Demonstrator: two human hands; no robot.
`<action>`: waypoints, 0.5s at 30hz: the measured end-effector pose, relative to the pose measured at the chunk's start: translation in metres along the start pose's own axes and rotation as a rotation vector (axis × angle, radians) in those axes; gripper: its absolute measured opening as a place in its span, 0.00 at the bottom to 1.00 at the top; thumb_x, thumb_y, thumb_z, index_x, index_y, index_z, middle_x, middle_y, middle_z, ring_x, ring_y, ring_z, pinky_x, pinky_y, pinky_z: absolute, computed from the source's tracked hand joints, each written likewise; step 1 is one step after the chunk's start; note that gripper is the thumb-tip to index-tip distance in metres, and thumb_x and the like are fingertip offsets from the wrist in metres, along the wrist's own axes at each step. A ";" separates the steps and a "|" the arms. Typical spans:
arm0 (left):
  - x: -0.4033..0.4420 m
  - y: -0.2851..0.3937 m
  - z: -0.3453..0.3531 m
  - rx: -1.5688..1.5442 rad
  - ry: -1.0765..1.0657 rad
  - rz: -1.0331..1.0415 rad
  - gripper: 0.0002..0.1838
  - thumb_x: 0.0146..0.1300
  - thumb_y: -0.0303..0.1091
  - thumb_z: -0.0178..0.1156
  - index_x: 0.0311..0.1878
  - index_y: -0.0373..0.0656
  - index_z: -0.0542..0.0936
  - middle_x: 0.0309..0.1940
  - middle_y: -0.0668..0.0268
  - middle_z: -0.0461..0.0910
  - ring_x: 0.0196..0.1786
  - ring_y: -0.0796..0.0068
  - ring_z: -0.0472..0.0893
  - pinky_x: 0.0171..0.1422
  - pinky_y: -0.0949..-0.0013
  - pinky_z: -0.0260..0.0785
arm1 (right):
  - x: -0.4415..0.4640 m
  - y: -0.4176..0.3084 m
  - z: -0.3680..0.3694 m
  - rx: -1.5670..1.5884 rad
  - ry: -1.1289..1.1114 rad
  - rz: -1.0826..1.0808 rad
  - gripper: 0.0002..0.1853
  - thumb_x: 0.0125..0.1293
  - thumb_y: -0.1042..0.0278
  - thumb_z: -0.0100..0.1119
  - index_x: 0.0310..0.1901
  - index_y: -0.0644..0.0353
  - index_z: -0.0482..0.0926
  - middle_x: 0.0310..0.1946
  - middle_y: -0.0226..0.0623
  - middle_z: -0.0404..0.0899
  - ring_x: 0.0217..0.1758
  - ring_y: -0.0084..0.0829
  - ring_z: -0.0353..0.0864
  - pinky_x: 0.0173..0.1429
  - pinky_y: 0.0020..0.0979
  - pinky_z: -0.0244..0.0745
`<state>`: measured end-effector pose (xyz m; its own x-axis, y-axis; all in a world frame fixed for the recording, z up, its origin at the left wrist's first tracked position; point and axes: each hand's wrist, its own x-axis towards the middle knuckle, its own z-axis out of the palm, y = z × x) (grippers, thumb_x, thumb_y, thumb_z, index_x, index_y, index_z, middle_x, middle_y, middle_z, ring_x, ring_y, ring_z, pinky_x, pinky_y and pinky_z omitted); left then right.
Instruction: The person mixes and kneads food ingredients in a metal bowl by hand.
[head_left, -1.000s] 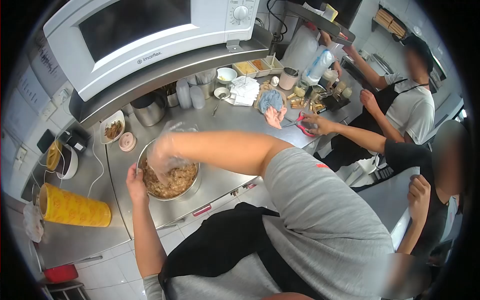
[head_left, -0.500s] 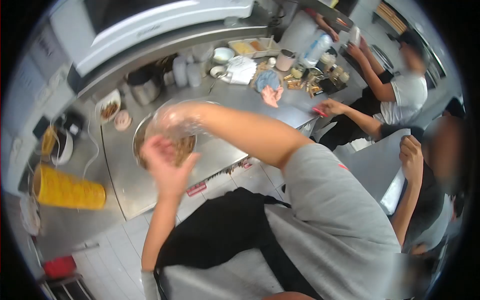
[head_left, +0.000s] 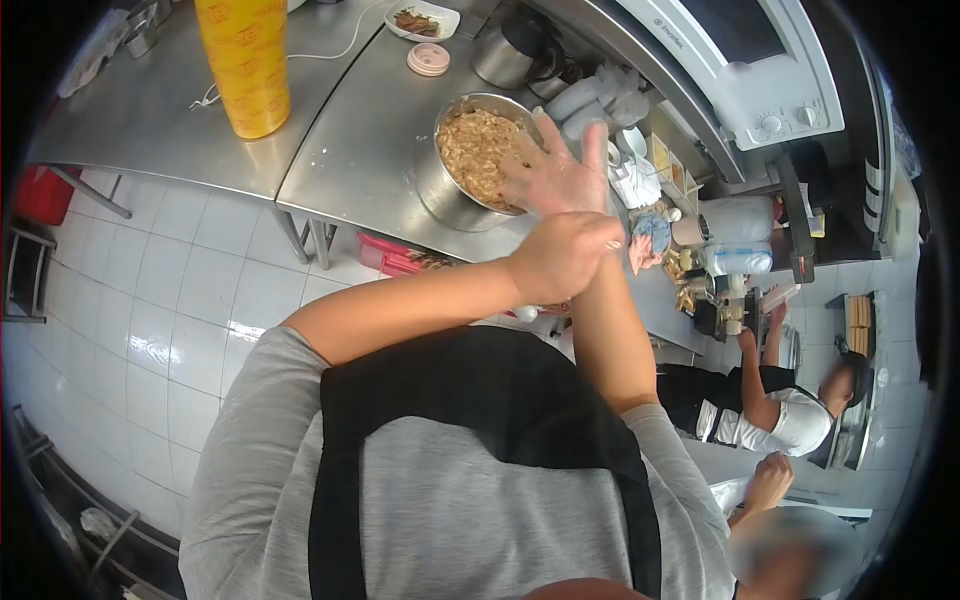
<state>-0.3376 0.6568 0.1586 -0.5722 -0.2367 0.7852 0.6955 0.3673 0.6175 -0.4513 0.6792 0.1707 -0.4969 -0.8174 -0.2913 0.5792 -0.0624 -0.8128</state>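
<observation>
The metal bowl sits on the tabletop, with soft, sticky-looking food inside. It is probably heavy and smooth, so its rim is best to hold. The left hand wraps around the right wrist; the right hand spreads wide, holding nothing.

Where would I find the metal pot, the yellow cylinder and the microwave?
Metal pot (head_left: 441, 195): head view, on its outer wall.
Yellow cylinder (head_left: 246, 70): head view, on its patterned side.
Microwave (head_left: 738, 82): head view, on its white front.
</observation>
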 end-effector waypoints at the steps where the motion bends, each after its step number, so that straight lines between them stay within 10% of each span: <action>1: 0.001 0.002 0.000 0.005 -0.016 0.000 0.06 0.60 0.24 0.53 0.39 0.37 0.77 0.34 0.53 0.79 0.39 0.50 0.80 0.44 0.57 0.72 | 0.004 0.002 -0.002 -0.018 -0.042 -0.023 0.51 0.55 0.16 0.39 0.75 0.39 0.48 0.75 0.40 0.45 0.68 0.51 0.58 0.64 0.63 0.53; 5: -0.009 -0.001 0.004 0.035 0.059 0.072 0.06 0.62 0.24 0.54 0.41 0.36 0.78 0.35 0.53 0.80 0.38 0.55 0.81 0.44 0.61 0.72 | 0.014 0.004 0.003 -0.135 -0.040 -0.040 0.52 0.57 0.18 0.40 0.75 0.44 0.47 0.77 0.40 0.39 0.78 0.51 0.41 0.73 0.64 0.35; 8: -0.016 0.009 -0.004 -0.094 -0.013 -0.250 0.07 0.68 0.27 0.53 0.41 0.35 0.78 0.31 0.64 0.79 0.33 0.78 0.77 0.39 0.72 0.70 | -0.005 0.008 0.017 -0.396 0.095 -0.294 0.51 0.62 0.22 0.37 0.73 0.62 0.52 0.74 0.48 0.48 0.77 0.49 0.45 0.77 0.49 0.37; 9: -0.014 0.018 -0.008 -0.068 -0.057 -0.302 0.05 0.65 0.27 0.55 0.40 0.36 0.77 0.32 0.55 0.79 0.33 0.60 0.79 0.40 0.66 0.71 | 0.012 0.007 -0.005 -0.436 0.050 -0.369 0.52 0.62 0.22 0.37 0.73 0.63 0.51 0.74 0.48 0.48 0.78 0.47 0.44 0.77 0.49 0.38; 15: -0.012 0.014 -0.009 -0.140 -0.065 -0.336 0.15 0.59 0.27 0.61 0.49 0.38 0.72 0.30 0.62 0.72 0.28 0.73 0.72 0.34 0.70 0.67 | 0.004 -0.001 -0.003 -0.421 0.040 -0.430 0.52 0.61 0.20 0.33 0.74 0.57 0.49 0.76 0.43 0.46 0.78 0.35 0.44 0.75 0.38 0.45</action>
<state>-0.3169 0.6566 0.1582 -0.8020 -0.2641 0.5357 0.5140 0.1514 0.8443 -0.4561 0.6776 0.1689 -0.6588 -0.7462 0.0958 0.0191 -0.1438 -0.9894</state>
